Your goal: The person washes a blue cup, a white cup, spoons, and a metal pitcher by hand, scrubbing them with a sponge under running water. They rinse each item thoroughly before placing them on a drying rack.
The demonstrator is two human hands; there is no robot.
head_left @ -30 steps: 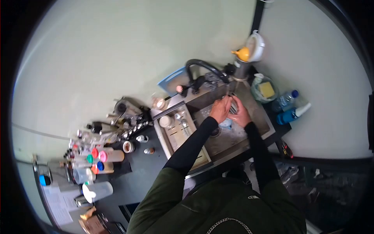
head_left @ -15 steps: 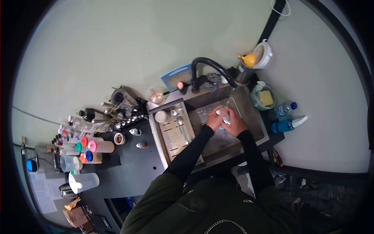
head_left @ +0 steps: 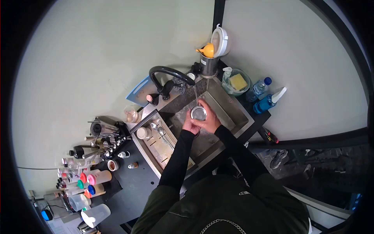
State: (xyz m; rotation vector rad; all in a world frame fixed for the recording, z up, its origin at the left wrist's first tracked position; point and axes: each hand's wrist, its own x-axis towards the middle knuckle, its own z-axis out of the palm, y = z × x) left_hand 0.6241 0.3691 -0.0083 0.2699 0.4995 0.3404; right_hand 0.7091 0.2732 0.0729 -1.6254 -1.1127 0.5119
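Over the steel sink point(head_left: 233, 134), both my hands hold a small round silvery cup point(head_left: 198, 113), its circular face turned up toward me. My left hand point(head_left: 189, 124) has its fingers closed on the cup's left and lower side. On the other side, my right hand point(head_left: 211, 119) wraps the cup from the right, with the thumb across its near edge. A thin stream of water point(head_left: 196, 92) falls from the black faucet point(head_left: 171, 71) just beyond the cup. The fingers under the cup are hidden.
Left of the basin, a slotted tray point(head_left: 154, 146) carries spoons point(head_left: 161, 132) and a white cup point(head_left: 143, 133). A yellow sponge point(head_left: 238, 82), water bottle point(head_left: 258, 88) and blue spray bottle point(head_left: 265, 103) stand right. Several squeeze bottles point(head_left: 99, 178) and bar tools point(head_left: 107, 136) line the left counter.
My view has turned, so the sink appears farther left. The cup has tilted in my hands, and its round face now shows toward me. Both hands still grip it.
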